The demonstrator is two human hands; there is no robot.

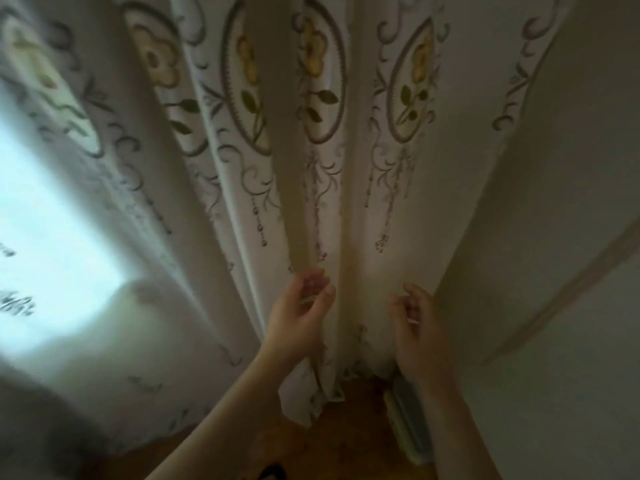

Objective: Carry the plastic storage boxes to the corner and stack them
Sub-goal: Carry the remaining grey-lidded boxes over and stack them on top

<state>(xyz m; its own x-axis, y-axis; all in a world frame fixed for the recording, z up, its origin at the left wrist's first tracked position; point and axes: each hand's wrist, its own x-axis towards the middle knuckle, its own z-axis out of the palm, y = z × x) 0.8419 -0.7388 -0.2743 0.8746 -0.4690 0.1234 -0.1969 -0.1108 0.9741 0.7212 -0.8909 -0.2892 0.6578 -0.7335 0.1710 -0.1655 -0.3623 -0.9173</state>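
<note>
Both of my hands are raised in front of a long embroidered curtain (311, 168) in a room corner. My left hand (299, 311) hovers close to a curtain fold with its fingers loosely curled and nothing in it. About a hand's width to the right, my right hand (417, 323) is held the same way and is also empty. On the floor below my right wrist, a pale plastic object (408, 427) lies along the wall. It is mostly hidden by my right forearm, so I cannot tell if it is a storage box.
The curtain hangs down to a brown wooden floor (346, 431). A plain white wall (561, 341) closes the right side. Bright window light (52, 237) comes through the curtain at the left. A dark small object (273, 472) shows at the bottom edge.
</note>
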